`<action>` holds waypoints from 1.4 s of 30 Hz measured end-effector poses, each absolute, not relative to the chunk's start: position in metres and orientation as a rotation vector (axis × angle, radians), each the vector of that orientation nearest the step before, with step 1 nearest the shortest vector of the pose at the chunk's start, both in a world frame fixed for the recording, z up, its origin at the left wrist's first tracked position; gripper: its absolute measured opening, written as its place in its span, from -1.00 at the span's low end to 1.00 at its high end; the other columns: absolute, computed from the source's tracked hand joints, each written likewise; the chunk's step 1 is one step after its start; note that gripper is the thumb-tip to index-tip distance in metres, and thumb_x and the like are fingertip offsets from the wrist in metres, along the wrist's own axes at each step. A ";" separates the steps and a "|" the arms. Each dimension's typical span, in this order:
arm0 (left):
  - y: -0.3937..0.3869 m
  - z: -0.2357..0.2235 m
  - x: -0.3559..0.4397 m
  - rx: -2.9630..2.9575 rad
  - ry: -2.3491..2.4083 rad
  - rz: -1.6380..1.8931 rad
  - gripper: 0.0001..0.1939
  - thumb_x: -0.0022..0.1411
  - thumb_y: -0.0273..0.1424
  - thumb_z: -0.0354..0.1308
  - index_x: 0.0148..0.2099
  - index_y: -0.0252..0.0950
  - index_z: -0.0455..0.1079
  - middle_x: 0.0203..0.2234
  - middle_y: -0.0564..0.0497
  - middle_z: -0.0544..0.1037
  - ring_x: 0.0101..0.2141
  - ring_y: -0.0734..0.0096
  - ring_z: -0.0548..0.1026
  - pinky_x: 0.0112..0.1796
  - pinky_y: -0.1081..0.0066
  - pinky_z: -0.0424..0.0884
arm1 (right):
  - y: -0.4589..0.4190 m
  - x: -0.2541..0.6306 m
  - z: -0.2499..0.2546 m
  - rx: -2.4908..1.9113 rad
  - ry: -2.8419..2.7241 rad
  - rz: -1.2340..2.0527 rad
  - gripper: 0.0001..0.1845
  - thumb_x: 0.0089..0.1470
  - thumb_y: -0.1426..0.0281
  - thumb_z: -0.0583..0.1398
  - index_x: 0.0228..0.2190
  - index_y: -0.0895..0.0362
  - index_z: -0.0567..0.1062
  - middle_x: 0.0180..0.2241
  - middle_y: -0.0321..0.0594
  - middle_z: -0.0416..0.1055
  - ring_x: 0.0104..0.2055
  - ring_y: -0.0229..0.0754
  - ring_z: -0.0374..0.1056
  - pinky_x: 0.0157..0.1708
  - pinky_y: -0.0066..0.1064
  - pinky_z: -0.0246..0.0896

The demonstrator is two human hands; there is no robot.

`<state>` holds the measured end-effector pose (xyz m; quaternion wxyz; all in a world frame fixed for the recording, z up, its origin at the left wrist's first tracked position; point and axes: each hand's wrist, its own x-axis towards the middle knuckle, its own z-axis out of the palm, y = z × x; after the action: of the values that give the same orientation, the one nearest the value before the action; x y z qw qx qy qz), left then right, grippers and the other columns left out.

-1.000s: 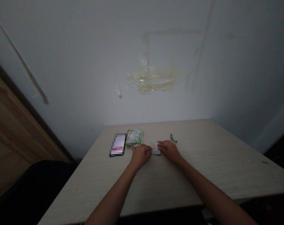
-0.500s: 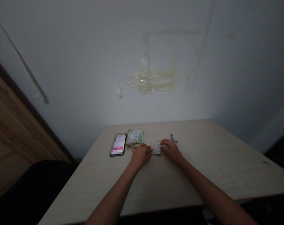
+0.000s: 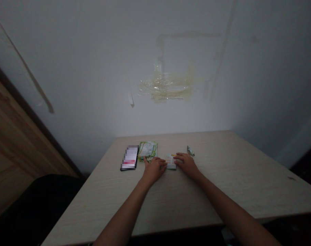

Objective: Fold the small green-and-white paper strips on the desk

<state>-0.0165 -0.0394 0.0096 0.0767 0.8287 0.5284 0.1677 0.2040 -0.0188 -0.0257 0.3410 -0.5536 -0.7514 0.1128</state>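
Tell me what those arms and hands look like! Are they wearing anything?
The left hand and right hand are bare, with no gloves. The left forearm and right forearm have no sleeves. No watch or bracelet shows, though the dim light could hide small things.

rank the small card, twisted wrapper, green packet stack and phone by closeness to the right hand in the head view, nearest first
From the right hand:
1. small card: at its fingertips, to its left.
2. twisted wrapper: just ahead of the hand, not touching it.
3. green packet stack: farther left, beyond the left hand.
4. phone: farthest left, beside the stack.
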 end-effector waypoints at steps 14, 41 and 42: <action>-0.034 0.007 -0.019 2.383 1.611 0.534 -0.76 0.26 -0.27 0.13 -0.05 -0.02 0.52 0.00 -0.01 0.56 0.10 0.12 0.38 0.15 -0.39 -0.48 | -0.020 0.200 -0.022 -1.487 -1.957 0.278 -0.72 0.12 0.23 0.21 -0.14 -0.01 0.60 0.03 -0.17 0.46 0.09 -0.05 0.32 0.15 -0.15 0.08; -0.037 0.011 -0.020 2.399 1.591 0.494 -0.75 0.27 -0.26 0.10 -0.05 -0.01 0.53 0.04 -0.04 0.53 0.12 0.11 0.34 0.19 -0.35 -0.37 | -0.022 0.193 -0.023 -1.542 -1.981 0.152 -0.67 0.13 0.20 0.20 -0.08 0.00 0.55 0.00 -0.12 0.44 0.02 -0.04 0.31 0.05 -0.18 0.17; -0.037 0.011 -0.020 2.418 1.585 0.489 -0.76 0.27 -0.28 0.11 -0.06 -0.01 0.54 0.04 -0.04 0.53 0.13 0.11 0.34 0.19 -0.34 -0.39 | -0.022 0.194 -0.023 -1.533 -1.968 0.160 -0.66 0.13 0.20 0.20 -0.07 0.02 0.54 -0.01 -0.11 0.44 0.01 -0.04 0.31 0.05 -0.19 0.17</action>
<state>-0.0198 -0.0373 0.0114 0.1045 0.8202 0.5375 0.1657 0.1935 -0.0221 -0.0234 0.3154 -0.5821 -0.7470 0.0608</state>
